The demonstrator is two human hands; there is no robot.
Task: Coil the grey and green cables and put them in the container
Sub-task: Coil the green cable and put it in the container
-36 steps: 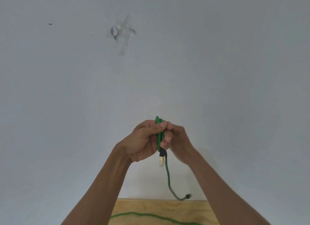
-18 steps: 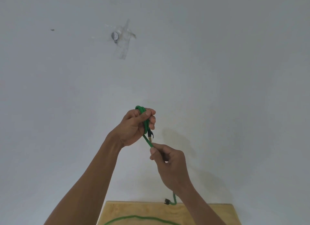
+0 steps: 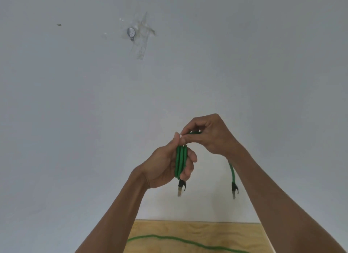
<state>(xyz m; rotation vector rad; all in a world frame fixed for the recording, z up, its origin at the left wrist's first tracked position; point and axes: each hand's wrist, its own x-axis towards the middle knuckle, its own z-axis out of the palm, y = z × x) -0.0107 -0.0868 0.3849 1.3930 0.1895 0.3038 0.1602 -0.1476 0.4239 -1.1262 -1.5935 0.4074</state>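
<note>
My left hand (image 3: 165, 164) grips a small coil of green cable (image 3: 181, 161), three strands side by side, held up in front of the wall. One plug end (image 3: 181, 188) hangs below that hand. Just above and to the right, my right hand (image 3: 205, 134) pinches the same cable at the top of the coil. The other end runs behind my right wrist and hangs down to a second plug (image 3: 234, 191). Another green cable (image 3: 169, 239) lies across the wooden table below. The grey cable and the container are out of view.
A plain white wall (image 3: 75, 120) fills most of the view, with a metal hook (image 3: 131, 32) taped high up. The light wooden table top (image 3: 197, 232) shows only at the bottom edge, between my forearms.
My right hand rose from below the coil to its top, bringing another turn of cable up. The coil now shows three strands. The free end hangs shorter, at my right wrist.
</note>
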